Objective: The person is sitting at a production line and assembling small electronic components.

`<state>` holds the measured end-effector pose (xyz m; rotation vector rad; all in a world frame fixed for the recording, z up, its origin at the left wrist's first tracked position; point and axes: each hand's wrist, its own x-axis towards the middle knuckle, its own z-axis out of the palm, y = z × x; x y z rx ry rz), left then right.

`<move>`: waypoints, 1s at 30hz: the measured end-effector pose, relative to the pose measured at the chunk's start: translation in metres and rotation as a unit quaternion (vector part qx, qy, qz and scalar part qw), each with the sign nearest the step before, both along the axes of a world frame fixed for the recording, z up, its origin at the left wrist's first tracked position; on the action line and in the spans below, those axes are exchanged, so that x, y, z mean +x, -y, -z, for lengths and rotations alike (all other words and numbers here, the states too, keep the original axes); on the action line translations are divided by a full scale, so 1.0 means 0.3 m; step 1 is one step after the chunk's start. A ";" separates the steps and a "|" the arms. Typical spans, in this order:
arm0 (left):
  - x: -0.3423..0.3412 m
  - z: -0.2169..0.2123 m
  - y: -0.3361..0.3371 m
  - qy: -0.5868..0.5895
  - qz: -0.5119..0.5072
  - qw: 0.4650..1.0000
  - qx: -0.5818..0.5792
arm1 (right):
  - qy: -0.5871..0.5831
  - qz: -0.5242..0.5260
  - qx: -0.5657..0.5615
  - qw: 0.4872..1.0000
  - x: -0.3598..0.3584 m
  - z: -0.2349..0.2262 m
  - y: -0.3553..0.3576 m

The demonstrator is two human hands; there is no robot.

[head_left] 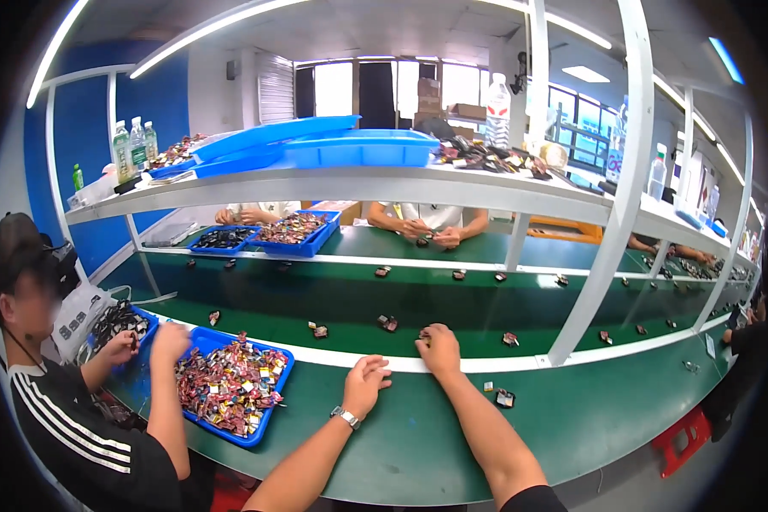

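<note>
My left hand (367, 382), with a metal-band watch (346, 416) on the wrist, hovers over the green worktop (401, 444) near the white rail (392, 363). Its fingers are loosely bent and apart, with nothing seen in them. My right hand (439, 348) reaches over the rail to the edge of the green conveyor belt (350, 299). The fingers curl inward around a dark bit too small to name. Close by on the belt lie small wired electronic parts (387, 323). To the right of my right forearm, another small dark part (504, 398) rests on the worktop.
A blue tray (252, 441) heaped with small wired parts stands left of my left forearm. Beside it sits a person (77, 410) in a black shirt, hands over trays. White posts (602, 205) carry a shelf (384, 182) above the belt. People work across the belt.
</note>
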<state>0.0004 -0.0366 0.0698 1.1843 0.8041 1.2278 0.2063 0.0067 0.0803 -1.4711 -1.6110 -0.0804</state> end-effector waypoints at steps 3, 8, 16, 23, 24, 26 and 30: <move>-0.003 0.017 0.005 -0.051 -0.024 0.998 0.032 | 0.117 0.126 -0.178 0.969 -0.012 -0.035 -0.040; -0.005 0.017 0.010 -0.068 -0.046 0.996 0.042 | 0.086 0.058 -0.129 0.986 -0.180 -0.059 -0.115; -0.002 0.007 -0.002 -0.054 -0.031 0.998 0.016 | -0.071 -0.022 -0.156 0.985 -0.154 0.000 -0.186; -0.091 -0.041 -0.011 0.058 0.136 0.981 -0.128 | -0.005 -0.329 -0.192 0.925 -0.057 -0.208 0.219; -0.086 -0.050 -0.008 0.038 0.201 0.969 -0.137 | 0.028 -0.324 -0.183 0.928 -0.049 -0.239 0.279; -0.085 -0.052 0.000 -0.016 0.305 0.942 -0.137 | 0.058 -0.297 -0.203 0.931 -0.050 -0.255 0.345; -0.041 -0.065 0.029 -0.030 0.305 0.946 -0.107 | 0.048 -0.276 -0.082 0.957 -0.013 -0.169 0.395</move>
